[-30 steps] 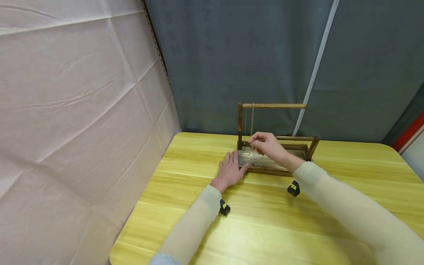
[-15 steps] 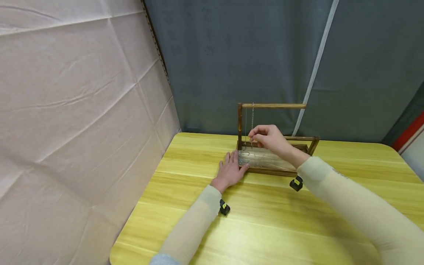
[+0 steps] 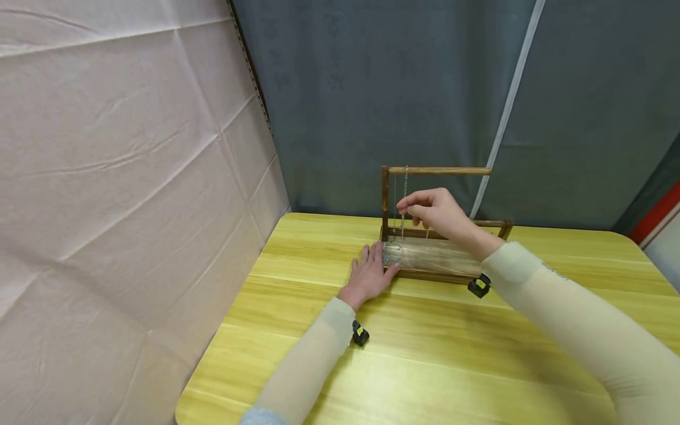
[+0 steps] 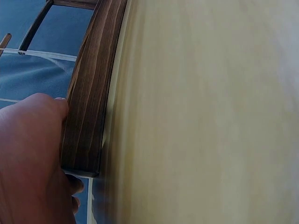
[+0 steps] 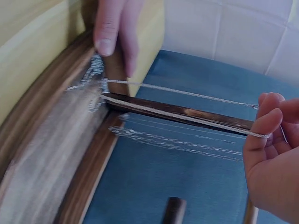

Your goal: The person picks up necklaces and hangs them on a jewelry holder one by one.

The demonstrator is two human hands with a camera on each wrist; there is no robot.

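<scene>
Your right hand (image 3: 438, 215) is raised above the left end of the wooden stand (image 3: 441, 236), with thumb and fingertips pinched on a thin silver chain (image 3: 402, 233). In the right wrist view the fingers (image 5: 264, 135) curl round the chain, which runs taut from them to the tray of the stand. In the head view its long axis is close to vertical: it hangs from your fingertips down into the left end of the tray, where more chain lies bunched in a silvery heap (image 3: 391, 255). A second chain (image 3: 406, 189) hangs straight down from the top bar (image 3: 438, 170), just left of your fingers.

Your left hand (image 3: 370, 274) lies flat on the table (image 3: 425, 354), fingers straight and relaxed, and holds nothing. The fingertips touch the left end of the stand's base. The left wrist view confirms this: the hand (image 4: 28, 158) rests against the dark wooden edge (image 4: 91, 102) of the base.

The stand sits near the far edge of the table, its long axis running left to right across your view. One upright post (image 3: 385, 200) rises at the left end and carries the top bar, which points to the right.

A small black and yellow wrist camera (image 3: 360, 334) is below the left forearm, another (image 3: 479, 285) below the right.
</scene>
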